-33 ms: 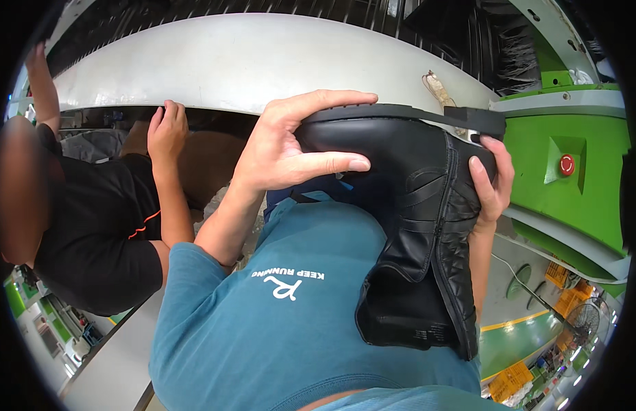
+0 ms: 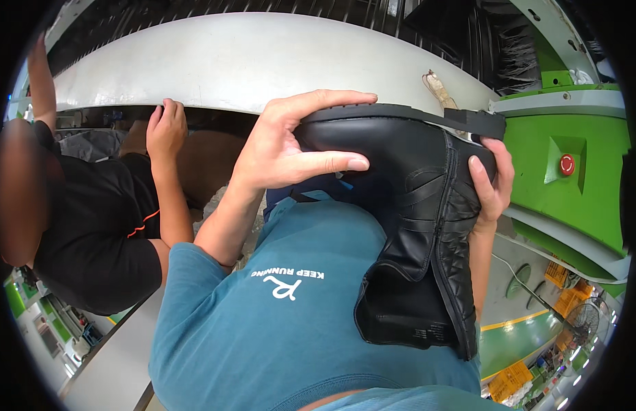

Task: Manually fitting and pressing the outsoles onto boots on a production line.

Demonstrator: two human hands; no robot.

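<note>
A black leather boot (image 2: pixel 414 205) with a side zipper and quilted heel panel is held sole-up, its opening pointing down toward my teal shirt (image 2: pixel 284 329). My left hand (image 2: pixel 284 147) wraps the toe end, fingers over the sole edge and thumb across the upper. At the heel end, my right hand (image 2: pixel 493 181) grips with its fingers on the boot's back. Both hands are closed on the boot.
A curved white machine panel (image 2: pixel 229 61) runs behind the boot. A green machine housing (image 2: pixel 592 198) with a red button (image 2: pixel 567 164) stands at the right. A co-worker in a black shirt (image 2: pixel 92 233) is at the left, one hand (image 2: pixel 166 130) on the panel's edge.
</note>
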